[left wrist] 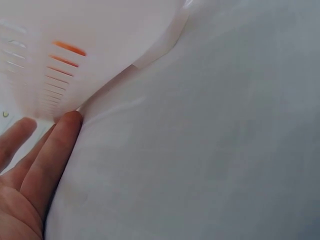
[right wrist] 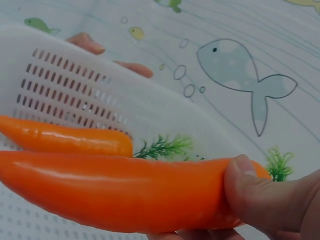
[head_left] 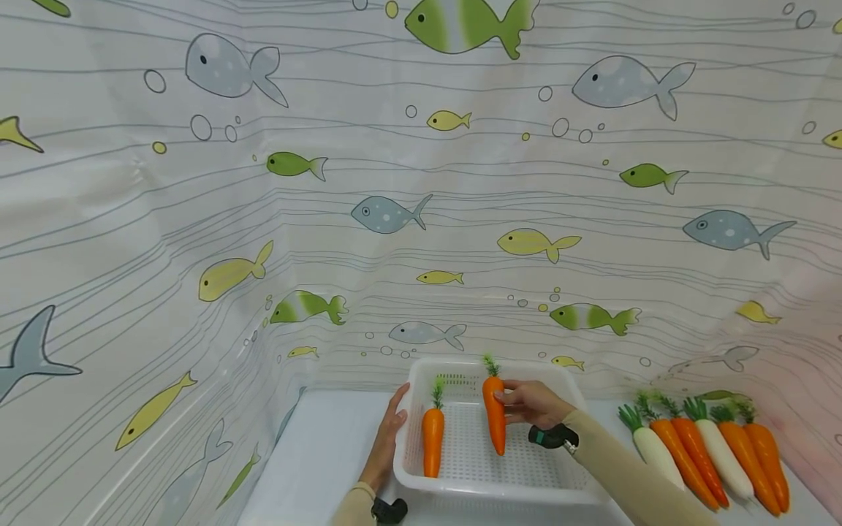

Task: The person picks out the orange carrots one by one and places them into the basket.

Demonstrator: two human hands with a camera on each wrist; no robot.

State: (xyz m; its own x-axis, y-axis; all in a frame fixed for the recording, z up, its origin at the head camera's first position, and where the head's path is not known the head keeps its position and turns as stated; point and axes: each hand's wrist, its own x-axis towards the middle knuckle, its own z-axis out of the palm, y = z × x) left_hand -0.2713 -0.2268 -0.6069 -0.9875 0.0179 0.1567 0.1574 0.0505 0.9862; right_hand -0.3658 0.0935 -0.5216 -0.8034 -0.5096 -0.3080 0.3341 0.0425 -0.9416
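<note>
My right hand (head_left: 536,404) pinches an orange carrot (head_left: 495,416) near its leafy top, thumb on one side and fingers beneath. It holds the carrot over the white plastic basket (head_left: 500,491), green top pointing away. A second carrot (head_left: 432,442) lies inside along the basket's left side; in the right wrist view this other carrot (right wrist: 70,140) shows just behind the held one. At the basket's left wall is my left hand (head_left: 387,442), its fingers extended along the outside. The left wrist view has these fingers (left wrist: 52,160) close against the slotted wall.
Right of the basket, several carrots (head_left: 684,453) and white radishes (head_left: 723,456) with green tops lie in a row on the white table (head_left: 322,438). A fish-patterned sheet (head_left: 460,168) forms the backdrop behind and at both sides.
</note>
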